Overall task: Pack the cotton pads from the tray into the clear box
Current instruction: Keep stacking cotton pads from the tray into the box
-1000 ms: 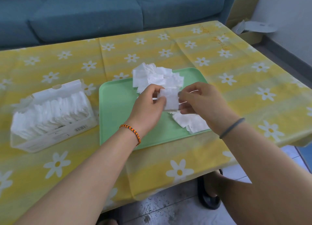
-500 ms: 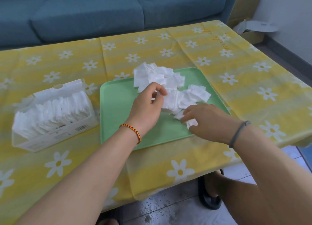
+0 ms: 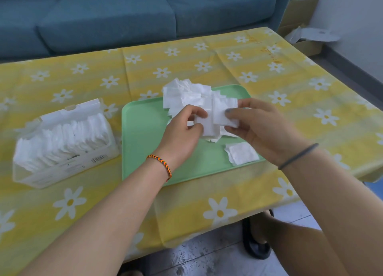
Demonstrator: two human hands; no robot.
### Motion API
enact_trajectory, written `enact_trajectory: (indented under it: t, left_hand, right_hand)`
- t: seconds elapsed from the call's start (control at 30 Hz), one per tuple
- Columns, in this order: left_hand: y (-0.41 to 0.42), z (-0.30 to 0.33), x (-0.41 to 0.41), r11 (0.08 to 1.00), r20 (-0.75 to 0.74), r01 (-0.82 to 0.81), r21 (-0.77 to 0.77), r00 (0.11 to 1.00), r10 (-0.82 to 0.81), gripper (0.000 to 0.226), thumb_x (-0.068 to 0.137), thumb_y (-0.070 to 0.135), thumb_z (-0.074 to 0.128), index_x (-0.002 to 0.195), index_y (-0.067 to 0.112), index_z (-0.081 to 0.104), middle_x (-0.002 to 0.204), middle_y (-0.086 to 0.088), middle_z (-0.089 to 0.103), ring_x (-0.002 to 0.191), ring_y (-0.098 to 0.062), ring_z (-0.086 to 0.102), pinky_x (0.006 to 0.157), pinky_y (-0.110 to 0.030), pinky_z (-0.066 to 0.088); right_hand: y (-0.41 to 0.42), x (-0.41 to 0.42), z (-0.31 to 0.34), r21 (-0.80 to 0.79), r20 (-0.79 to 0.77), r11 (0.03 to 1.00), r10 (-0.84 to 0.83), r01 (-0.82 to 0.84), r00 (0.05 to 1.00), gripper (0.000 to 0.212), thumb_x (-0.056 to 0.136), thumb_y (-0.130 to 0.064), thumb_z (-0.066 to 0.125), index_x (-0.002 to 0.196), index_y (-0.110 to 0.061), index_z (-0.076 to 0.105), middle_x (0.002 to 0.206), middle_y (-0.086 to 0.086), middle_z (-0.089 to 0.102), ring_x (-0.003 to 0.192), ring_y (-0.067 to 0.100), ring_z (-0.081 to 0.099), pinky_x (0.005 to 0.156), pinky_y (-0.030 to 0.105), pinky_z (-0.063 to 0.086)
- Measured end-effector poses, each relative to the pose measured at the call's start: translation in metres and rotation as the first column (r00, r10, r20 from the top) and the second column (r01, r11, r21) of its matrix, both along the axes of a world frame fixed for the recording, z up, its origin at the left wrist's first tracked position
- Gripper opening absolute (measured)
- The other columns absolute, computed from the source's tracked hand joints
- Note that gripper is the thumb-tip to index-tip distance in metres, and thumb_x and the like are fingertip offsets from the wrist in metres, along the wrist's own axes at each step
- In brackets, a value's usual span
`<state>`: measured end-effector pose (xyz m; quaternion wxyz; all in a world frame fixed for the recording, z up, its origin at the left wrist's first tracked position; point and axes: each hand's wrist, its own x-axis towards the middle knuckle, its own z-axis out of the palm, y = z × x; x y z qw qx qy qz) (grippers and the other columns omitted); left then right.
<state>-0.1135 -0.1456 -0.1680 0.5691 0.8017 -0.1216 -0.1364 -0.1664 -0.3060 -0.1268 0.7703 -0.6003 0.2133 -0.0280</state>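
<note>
Most of the cotton pads already stand packed in the clear box (image 3: 62, 143), left of the green tray (image 3: 145, 151) and nearly full. You still have a loose heap (image 3: 184, 96) at the tray's far edge and one pad (image 3: 241, 152) near its right corner. Your left hand (image 3: 182, 130) and right hand (image 3: 261, 128) both pinch a small stack (image 3: 215, 118) above the tray. Open tablecloth (image 3: 207, 56) lies between tray and box, so your path left looks free.

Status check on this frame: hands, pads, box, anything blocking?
Left hand and right hand both pinch a small stack of cotton pads above green tray. Clear box nearly full, lid open. Path to box unobstructed.
</note>
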Motion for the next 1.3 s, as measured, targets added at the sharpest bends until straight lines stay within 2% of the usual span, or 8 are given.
enact_trajectory:
  t: [0.33,0.5,0.67,0.73,0.83,0.9,1.13,1.3]
  left_hand:
    - [-0.006,0.007,-0.001,0.997,-0.137,-0.024,-0.077,0.99,0.013,0.031,0.081,0.032,0.045,0.101,0.027,0.068,0.109,-0.009,0.071,0.108,-0.031,0.065,0.102,-0.055,0.05]
    - [-0.004,0.004,0.0,0.995,-0.093,-0.024,-0.095,0.996,0.015,0.007,0.091,0.034,0.056,0.093,0.031,0.063,0.074,0.024,0.058,0.081,-0.013,0.056,0.089,-0.038,0.049]
    - [-0.004,0.002,0.0,0.998,-0.015,-0.037,-0.045,0.999,0.036,0.018,0.094,0.014,0.059,0.107,0.024,0.057,0.11,0.001,0.069,0.084,-0.014,0.067,0.074,-0.029,0.055]
    - [-0.003,0.002,0.0,0.998,-0.009,-0.057,-0.033,0.998,0.056,0.022,0.096,0.013,0.057,0.108,0.025,0.045,0.109,-0.005,0.068,0.072,-0.016,0.059,0.055,-0.018,0.045]
    - [0.0,0.003,-0.001,0.999,0.016,-0.041,-0.007,0.999,0.041,0.028,0.096,0.008,0.05,0.106,0.028,0.033,0.102,-0.011,0.066,0.066,-0.018,0.05,0.047,-0.016,0.037]
    - [0.0,0.003,-0.001,1.0,0.028,-0.012,0.012,1.0,0.012,0.026,0.095,0.006,0.047,0.103,0.029,0.036,0.093,-0.01,0.063,0.062,-0.015,0.046,0.046,-0.016,0.035]
    - [-0.004,-0.001,0.0,0.998,0.033,0.015,0.058,0.999,-0.017,0.022,0.094,0.005,0.047,0.093,0.025,0.057,0.084,-0.01,0.054,0.051,-0.012,0.035,0.045,-0.022,0.03]
    - [-0.004,-0.003,0.001,0.998,0.004,0.002,0.06,1.0,-0.002,0.023,0.093,0.007,0.05,0.095,0.028,0.06,0.09,-0.006,0.059,0.061,-0.013,0.043,0.049,-0.023,0.034]
  right_hand:
    - [0.014,0.005,-0.01,-0.352,-0.094,0.936,-0.018,-0.016,0.995,0.009,0.084,-0.004,0.071,0.089,-0.005,0.064,0.085,0.016,0.072,0.063,0.023,0.066,0.058,0.027,0.055]
    - [0.012,0.006,-0.012,-0.387,-0.092,0.922,-0.019,-0.019,0.996,0.009,0.082,-0.005,0.073,0.085,-0.005,0.064,0.076,0.012,0.069,0.058,0.022,0.057,0.061,0.029,0.055]
    - [0.004,0.009,-0.018,-0.415,-0.077,0.91,-0.012,-0.021,0.997,0.012,0.085,-0.012,0.072,0.092,-0.006,0.064,0.075,0.008,0.07,0.059,0.018,0.062,0.061,0.031,0.056]
    - [-0.009,0.007,-0.023,-0.575,-0.098,0.817,-0.011,-0.048,0.995,0.011,0.085,-0.016,0.069,0.094,-0.013,0.064,0.084,0.007,0.072,0.067,0.02,0.067,0.065,0.036,0.056]
    - [-0.031,-0.003,-0.029,-0.891,-0.285,0.329,0.135,-0.314,0.949,0.023,0.079,-0.006,0.061,0.088,-0.027,0.062,0.095,-0.006,0.068,0.082,0.019,0.065,0.069,0.031,0.053]
    - [-0.036,-0.009,-0.034,-0.873,-0.422,0.173,0.206,-0.457,0.883,0.034,0.076,-0.001,0.056,0.092,-0.03,0.061,0.101,-0.01,0.065,0.092,0.018,0.062,0.076,0.033,0.053]
    - [-0.031,-0.009,-0.035,-0.845,-0.505,0.045,0.264,-0.533,0.822,0.034,0.08,-0.006,0.061,0.108,-0.024,0.059,0.101,-0.007,0.061,0.084,0.011,0.053,0.056,0.015,0.035]
    - [-0.036,-0.006,-0.031,-0.828,-0.496,0.143,0.267,-0.543,0.826,0.017,0.08,-0.008,0.063,0.088,-0.023,0.063,0.08,-0.008,0.058,0.068,0.007,0.052,0.055,0.02,0.037]
